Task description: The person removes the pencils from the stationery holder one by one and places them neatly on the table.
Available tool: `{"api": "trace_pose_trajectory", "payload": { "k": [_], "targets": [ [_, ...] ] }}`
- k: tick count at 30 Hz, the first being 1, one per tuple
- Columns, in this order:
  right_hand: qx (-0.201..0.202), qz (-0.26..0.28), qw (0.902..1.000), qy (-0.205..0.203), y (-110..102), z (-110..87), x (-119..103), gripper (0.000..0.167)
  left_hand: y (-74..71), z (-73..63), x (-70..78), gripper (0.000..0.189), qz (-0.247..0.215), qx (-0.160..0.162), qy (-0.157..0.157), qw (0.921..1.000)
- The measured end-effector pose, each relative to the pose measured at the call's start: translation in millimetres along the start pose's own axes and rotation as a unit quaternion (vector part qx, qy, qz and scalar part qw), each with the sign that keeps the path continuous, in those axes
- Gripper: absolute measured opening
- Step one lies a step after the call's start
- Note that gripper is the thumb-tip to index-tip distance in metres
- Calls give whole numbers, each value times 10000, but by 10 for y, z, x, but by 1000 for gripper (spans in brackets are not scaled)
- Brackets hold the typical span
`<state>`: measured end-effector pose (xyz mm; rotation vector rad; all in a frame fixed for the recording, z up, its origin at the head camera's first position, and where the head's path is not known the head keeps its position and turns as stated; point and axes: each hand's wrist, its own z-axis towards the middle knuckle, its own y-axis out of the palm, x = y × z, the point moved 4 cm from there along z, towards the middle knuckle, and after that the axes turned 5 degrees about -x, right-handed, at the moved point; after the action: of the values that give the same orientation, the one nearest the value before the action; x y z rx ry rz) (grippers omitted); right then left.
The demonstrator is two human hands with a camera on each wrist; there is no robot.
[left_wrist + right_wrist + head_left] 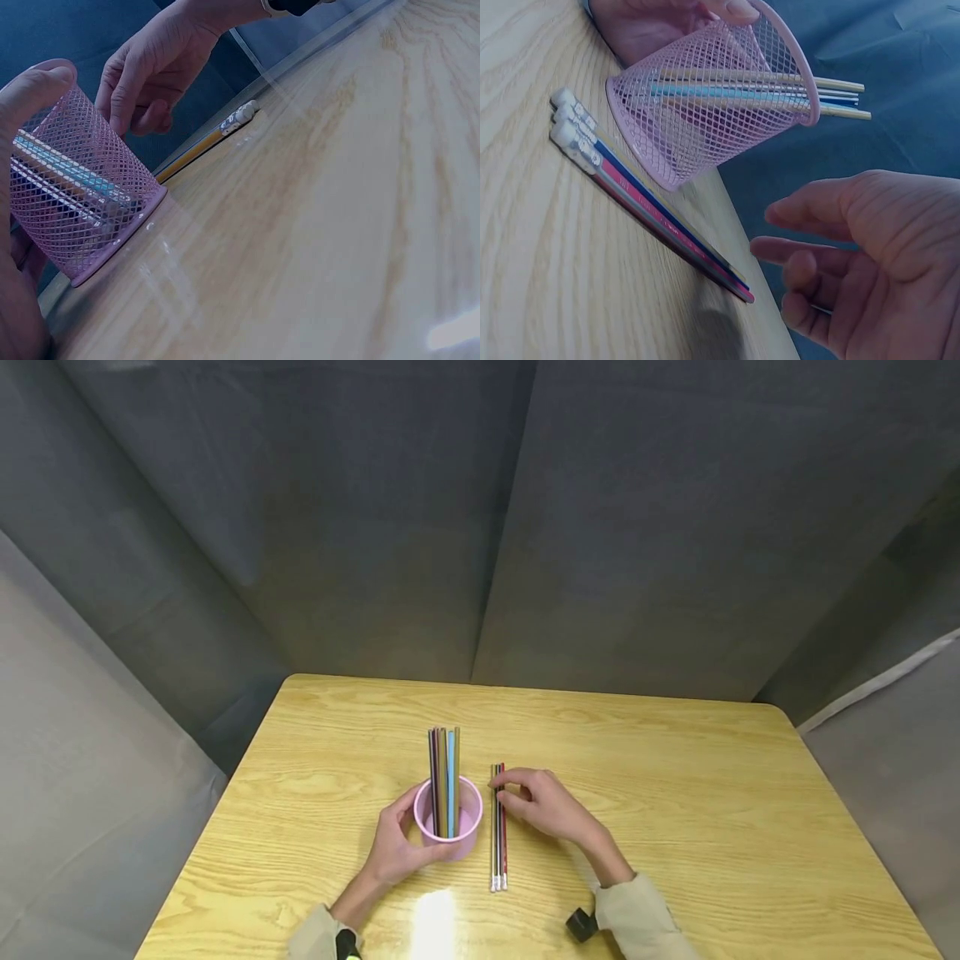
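Note:
My left hand (393,847) holds a pink mesh pencil cup (469,845) by its side, thumb and fingers curved round it. Several pencils (452,760) stand in the cup, gold, light blue and dark ones among them. To the right of the cup, a small row of pencils (664,210) with white erasers lies side by side on the table, eraser ends towards me. One is red, one dark blue, one yellowish. Just over their far ends hovers my right hand (551,806), fingers loosely bent. In the right wrist view a gap shows between its thumb and forefinger, with nothing held.
The wood-grain table (712,810) has rounded far corners. Dark grey cloth (375,527) hangs behind it, with paler cloth (90,793) on the left side. A small black device (582,925) sits at my right cuff.

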<state>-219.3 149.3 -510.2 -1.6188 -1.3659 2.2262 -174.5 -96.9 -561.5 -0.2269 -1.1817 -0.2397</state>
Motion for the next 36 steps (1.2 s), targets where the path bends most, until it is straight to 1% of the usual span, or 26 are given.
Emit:
{"api": "trace_pose_trajectory", "payload": {
  "k": [4,9,15,19,24,29,32,36],
  "targets": [
    [128,36,9999,53,-10,2,-49,24,1,3,10,87,-1,-3,-23,10000],
    [437,190,9989,-51,-22,11,-97,22,-2,8,20,88,28,-18,42,10000],
    [836,368,9946,-501,-15,14,-242,21,-11,-2,19,87,50,-20,86,9999],
    [944,523,9912,-761,6,6,-346,21,-10,-4,18,86,57,-88,143,9998],
    [839,700,9901,-880,74,16,-427,21,-7,2,16,86,28,-159,182,9997],
    [659,890,9893,-955,146,24,-498,26,-2,8,17,86,-7,-167,207,9996],
    [548,968,9889,-982,179,20,-511,29,-2,9,17,86,-3,-150,199,9997],
    [338,1029,9900,-908,236,19,-481,33,-5,5,13,85,38,-165,174,9997]
  ]
}}
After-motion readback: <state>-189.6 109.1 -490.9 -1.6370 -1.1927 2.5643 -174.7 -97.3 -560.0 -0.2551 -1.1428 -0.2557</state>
